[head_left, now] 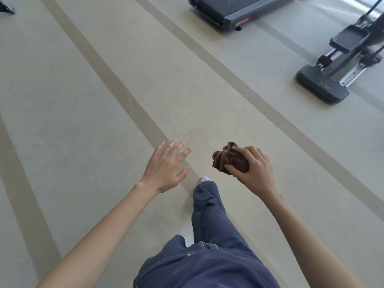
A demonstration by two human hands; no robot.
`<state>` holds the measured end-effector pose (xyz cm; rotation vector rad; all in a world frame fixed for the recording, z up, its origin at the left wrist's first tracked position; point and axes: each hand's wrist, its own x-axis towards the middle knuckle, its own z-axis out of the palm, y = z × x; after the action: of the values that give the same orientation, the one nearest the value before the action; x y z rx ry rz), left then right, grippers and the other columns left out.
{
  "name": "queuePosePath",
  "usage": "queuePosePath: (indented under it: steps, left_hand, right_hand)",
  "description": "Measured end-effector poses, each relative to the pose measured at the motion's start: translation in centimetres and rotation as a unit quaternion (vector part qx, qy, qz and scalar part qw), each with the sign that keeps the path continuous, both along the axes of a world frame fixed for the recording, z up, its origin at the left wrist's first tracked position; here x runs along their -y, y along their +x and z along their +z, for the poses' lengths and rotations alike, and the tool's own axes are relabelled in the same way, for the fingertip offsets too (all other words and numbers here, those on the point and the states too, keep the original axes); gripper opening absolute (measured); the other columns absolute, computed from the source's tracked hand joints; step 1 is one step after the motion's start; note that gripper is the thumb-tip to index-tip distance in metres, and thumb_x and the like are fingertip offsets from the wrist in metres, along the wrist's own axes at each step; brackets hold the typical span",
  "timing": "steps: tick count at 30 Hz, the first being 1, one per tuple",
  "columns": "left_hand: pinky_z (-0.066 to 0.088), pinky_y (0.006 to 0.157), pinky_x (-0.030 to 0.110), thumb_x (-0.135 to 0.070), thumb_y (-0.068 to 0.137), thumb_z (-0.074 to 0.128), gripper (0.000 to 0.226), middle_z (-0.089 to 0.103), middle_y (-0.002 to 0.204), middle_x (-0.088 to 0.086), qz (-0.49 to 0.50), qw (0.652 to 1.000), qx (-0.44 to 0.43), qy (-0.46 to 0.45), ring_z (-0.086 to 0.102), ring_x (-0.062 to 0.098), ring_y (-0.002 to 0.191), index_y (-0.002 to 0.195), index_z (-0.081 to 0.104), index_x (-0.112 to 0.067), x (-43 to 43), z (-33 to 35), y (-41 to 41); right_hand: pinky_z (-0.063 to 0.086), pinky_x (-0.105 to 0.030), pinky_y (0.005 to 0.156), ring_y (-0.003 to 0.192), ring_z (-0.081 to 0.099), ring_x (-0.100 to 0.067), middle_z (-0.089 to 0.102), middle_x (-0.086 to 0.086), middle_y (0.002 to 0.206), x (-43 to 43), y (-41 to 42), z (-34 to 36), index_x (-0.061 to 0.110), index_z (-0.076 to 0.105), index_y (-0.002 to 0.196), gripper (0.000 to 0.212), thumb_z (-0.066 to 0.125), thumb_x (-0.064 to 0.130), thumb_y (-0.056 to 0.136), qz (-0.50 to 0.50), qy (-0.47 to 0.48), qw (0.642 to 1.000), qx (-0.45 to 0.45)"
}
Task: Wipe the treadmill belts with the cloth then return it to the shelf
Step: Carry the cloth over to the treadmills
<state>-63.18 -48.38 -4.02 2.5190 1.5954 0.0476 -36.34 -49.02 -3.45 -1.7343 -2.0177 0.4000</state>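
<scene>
Cloth in hand, crossing the gym floor (83,100) toward a treadmill (226,15).
The right hand (252,171) had its grip clamped on the bunched brown cloth (227,157); the left hand (166,168) was spread apart and empty. This looked like the approach: next, reach the treadmill and press the cloth down to wipe. No shelf showed.

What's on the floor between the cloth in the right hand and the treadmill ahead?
Head view: only bare floor, crossed by a darker stripe, lies between the cloth and the treadmill.
</scene>
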Motion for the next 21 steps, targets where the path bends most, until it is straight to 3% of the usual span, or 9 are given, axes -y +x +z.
queuePosePath:
  steps: [4,12,21]
  left_hand:
    - [0.015,0.115,0.043,-0.044,0.094,0.041,0.057,0.035,0.150,0.007,0.015,1.000,-0.001,-0.005,0.026,0.024,0.140,0.146,0.033,-0.021,-7.7,0.3,1.8]
    - [0.029,0.110,0.047,-0.046,0.089,0.030,0.060,0.047,0.141,0.011,0.031,0.999,0.019,0.031,0.039,0.028,0.133,0.139,0.045,-0.016,-24.3,3.2,7.0]
    - [0.024,0.112,0.046,-0.043,0.091,0.037,0.057,0.043,0.145,0.009,0.001,1.000,0.017,0.012,0.035,0.027,0.136,0.141,0.042,-0.017,-36.5,1.0,10.7]
  right_hand:
    - [0.041,-0.035,0.078,0.091,0.057,-0.024,0.063,0.003,0.101,-8.1,2.5,0.2,0.020,0.065,0.114,0.047,0.079,0.039,0.073,0.001,-0.010,1.000,-0.001]
    - [0.040,-0.037,0.080,0.094,0.056,-0.024,0.063,0.002,0.101,-25.7,6.9,3.6,0.020,0.065,0.114,0.047,0.078,0.039,0.074,0.003,0.028,1.000,-0.012]
    - [0.044,-0.041,0.080,0.093,0.057,-0.025,0.063,0.002,0.100,-36.2,9.9,1.4,0.019,0.065,0.113,0.046,0.078,0.039,0.074,-0.022,0.015,0.999,-0.024]
